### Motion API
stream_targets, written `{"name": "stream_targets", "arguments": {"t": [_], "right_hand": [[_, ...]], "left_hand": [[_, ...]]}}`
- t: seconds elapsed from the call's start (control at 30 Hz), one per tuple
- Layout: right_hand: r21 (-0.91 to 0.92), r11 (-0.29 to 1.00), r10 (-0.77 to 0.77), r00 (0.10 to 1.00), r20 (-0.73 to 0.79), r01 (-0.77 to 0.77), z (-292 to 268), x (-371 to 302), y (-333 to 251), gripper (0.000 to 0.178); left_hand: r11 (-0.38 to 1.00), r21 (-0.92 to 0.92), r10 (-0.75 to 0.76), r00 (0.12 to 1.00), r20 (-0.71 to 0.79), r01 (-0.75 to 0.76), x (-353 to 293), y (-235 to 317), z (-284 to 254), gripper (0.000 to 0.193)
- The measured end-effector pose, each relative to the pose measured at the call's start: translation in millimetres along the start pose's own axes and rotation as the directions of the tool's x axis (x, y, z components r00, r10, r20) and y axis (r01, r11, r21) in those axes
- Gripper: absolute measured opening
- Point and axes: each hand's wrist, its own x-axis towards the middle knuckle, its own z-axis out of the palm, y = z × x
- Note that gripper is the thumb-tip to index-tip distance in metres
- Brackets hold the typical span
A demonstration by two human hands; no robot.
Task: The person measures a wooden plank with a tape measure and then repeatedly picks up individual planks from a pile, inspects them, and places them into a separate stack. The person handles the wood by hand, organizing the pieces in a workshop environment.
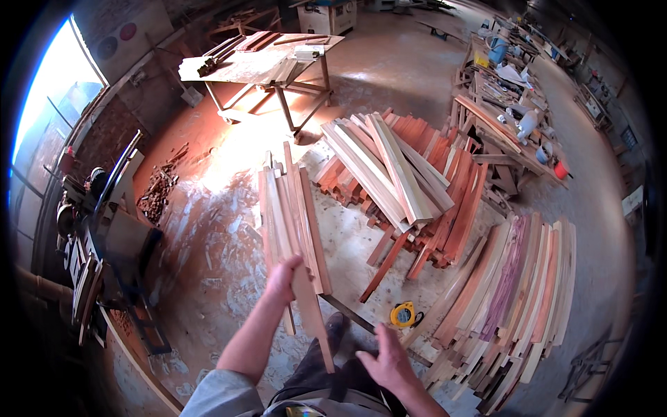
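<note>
My left hand (283,278) is wrapped round a long pale-brown wooden board (311,316), whose near end hangs down in front of my legs. Under and beyond that hand, several more boards (310,236) lie lengthwise at the left edge of the worktop (347,254). My right hand (390,358) is over the worktop's near edge, fingers apart, touching no board. Just beyond it rests a yellow tape measure (402,314). To its right lies a wide row of boards (514,292) in pale, reddish and purplish wood.
A large stack of reddish boards (445,222) fills the middle, with paler boards (379,167) across its top. Machinery (114,236) stands at the left. Farther off are a wooden table (257,62) bearing boards and a cluttered bench (507,125). Wood scraps (158,194) litter the floor.
</note>
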Motion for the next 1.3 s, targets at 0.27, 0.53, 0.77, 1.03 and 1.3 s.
{"name": "stream_targets", "arguments": {"t": [0.27,0.53,0.77,1.03,1.3], "right_hand": [[0.026,0.862,0.491,0.823,-0.286,-0.506,-104,-54,58,0.063],[-0.135,0.778,0.285,0.536,-0.795,-0.614,-215,-107,104,0.044],[-0.309,0.418,0.342,0.463,-0.818,-0.854,-276,-116,157,0.035],[-0.322,0.362,0.421,0.461,-0.781,-0.875,-287,-105,198,0.029],[0.946,0.323,0.726,0.634,-0.267,0.029,-255,-85,149,0.017]], "left_hand": [[0.866,0.436,0.212,0.97,0.122,-0.244,69,42,-39,0.037],[0.366,0.799,0.639,0.753,0.156,-0.477,112,72,-85,0.05],[-0.063,0.997,0.727,0.682,0.077,-0.045,127,64,-59,0.052],[-0.106,0.991,0.751,0.648,0.13,-0.076,119,43,-57,0.059],[0.084,0.953,0.728,0.672,0.14,-0.29,100,25,-88,0.078]]}}
